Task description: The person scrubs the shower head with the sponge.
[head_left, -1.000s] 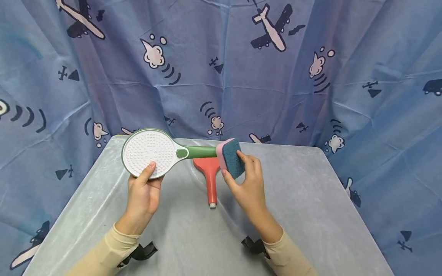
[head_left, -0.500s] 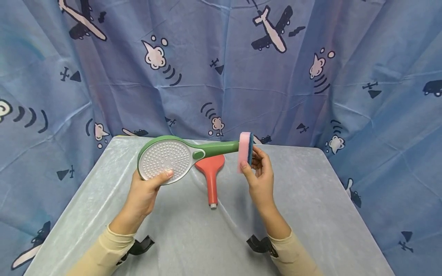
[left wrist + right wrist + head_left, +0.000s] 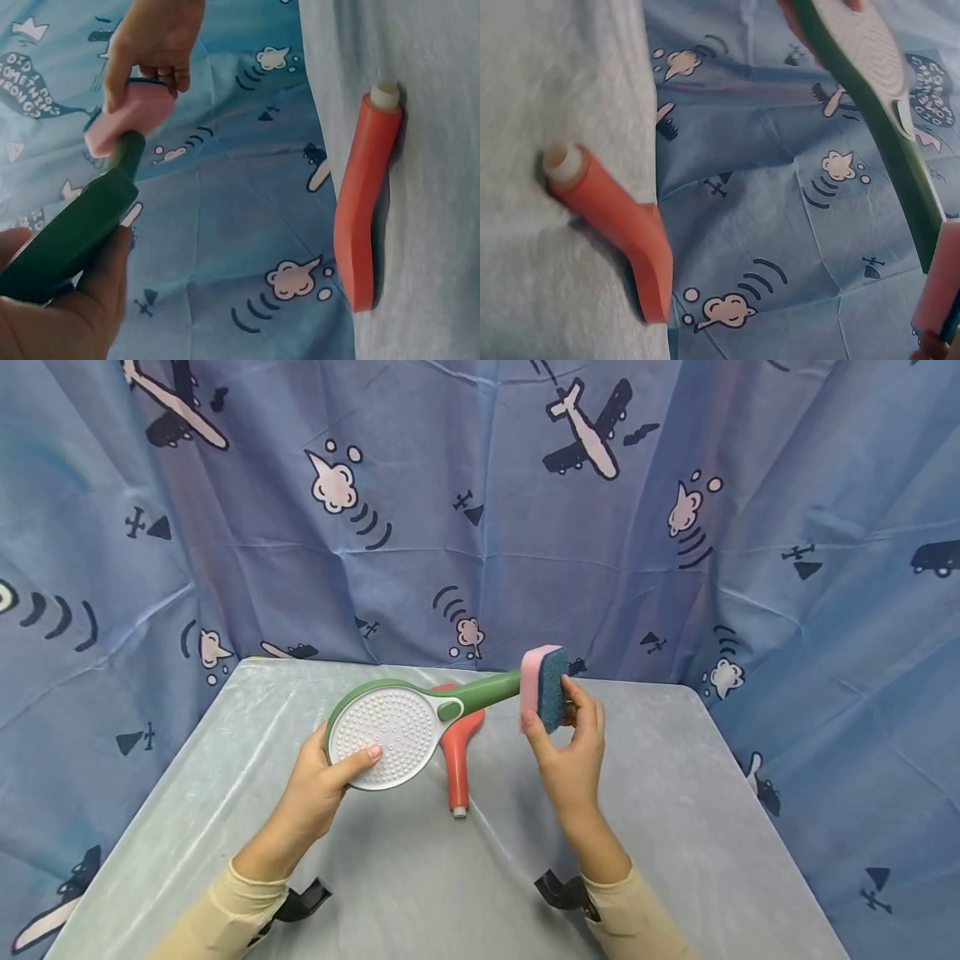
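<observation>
My left hand [image 3: 306, 797] grips the round head of a green and white shower head [image 3: 390, 735], its thumb lying on the white nozzle face. The green handle points right and slightly up. A pink and blue scouring sponge [image 3: 552, 689] is pinched between the thumb and fingers of my right hand [image 3: 576, 764]. Its pink side meets the handle's end, which the sponge covers. In the left wrist view, the pink face of the sponge [image 3: 135, 116] sits against the handle tip. Both things are held up above the table.
A red shower head [image 3: 457, 768] lies on the grey cloth-covered table [image 3: 660, 827], partly behind the green one, its pale connector end toward me. A blue patterned curtain [image 3: 480, 510] hangs behind the table. Black straps [image 3: 300, 902] hang at the wrists.
The green shower head has moved right and toward me, and its handle now slants upward. My right hand and the sponge have shifted right; the sponge has turned while staying at the handle's end.
</observation>
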`<state>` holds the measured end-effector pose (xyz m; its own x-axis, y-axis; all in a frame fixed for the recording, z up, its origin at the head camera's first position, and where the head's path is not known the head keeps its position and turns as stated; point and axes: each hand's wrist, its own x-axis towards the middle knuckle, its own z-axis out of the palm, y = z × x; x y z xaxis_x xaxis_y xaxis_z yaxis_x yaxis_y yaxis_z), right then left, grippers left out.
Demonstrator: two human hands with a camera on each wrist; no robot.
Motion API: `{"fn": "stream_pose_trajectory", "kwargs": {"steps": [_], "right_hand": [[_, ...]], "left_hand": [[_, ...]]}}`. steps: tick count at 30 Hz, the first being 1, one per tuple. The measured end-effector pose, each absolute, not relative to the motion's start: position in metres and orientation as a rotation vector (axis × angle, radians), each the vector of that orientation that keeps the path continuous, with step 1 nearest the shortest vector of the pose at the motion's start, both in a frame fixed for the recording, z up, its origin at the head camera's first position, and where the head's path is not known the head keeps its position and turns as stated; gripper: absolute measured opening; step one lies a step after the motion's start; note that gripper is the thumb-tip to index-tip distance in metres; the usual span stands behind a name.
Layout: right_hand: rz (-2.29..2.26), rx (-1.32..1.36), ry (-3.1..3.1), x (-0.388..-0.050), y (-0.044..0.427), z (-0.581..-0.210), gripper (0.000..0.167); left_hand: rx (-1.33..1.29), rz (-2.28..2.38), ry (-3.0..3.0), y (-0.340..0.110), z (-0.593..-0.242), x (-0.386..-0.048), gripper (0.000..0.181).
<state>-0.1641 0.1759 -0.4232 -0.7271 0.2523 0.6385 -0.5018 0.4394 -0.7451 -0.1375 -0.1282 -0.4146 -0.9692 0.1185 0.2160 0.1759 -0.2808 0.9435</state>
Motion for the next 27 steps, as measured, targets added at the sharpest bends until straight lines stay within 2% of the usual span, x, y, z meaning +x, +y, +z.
{"fn": "stream_pose_trajectory", "kwargs": {"steps": [6,13,18,22,27], "right_hand": [[0.89,0.349,-1.986,-0.157,0.158,-0.43,0.07],[0.607,0.679,-1.989,-0.148,0.132,-0.437,0.063],[0.602,0.483,-2.044,-0.155,0.153,-0.427,0.066],[0.686,0.273,-2.128,-0.159,0.171,-0.418,0.066],[0.819,0.303,-2.209,-0.153,0.163,-0.42,0.066]], "left_hand": [[-0.27,-2.541,-1.864,-0.126,-0.415,-0.138,0.053],[-0.181,-2.534,-1.903,-0.117,-0.419,-0.139,0.055],[-0.194,-2.359,-1.98,-0.117,-0.418,-0.138,0.057],[-0.256,-2.159,-2.058,-0.12,-0.417,-0.136,0.046],[-0.505,-1.917,-2.013,-0.118,-0.425,-0.136,0.037]]}}
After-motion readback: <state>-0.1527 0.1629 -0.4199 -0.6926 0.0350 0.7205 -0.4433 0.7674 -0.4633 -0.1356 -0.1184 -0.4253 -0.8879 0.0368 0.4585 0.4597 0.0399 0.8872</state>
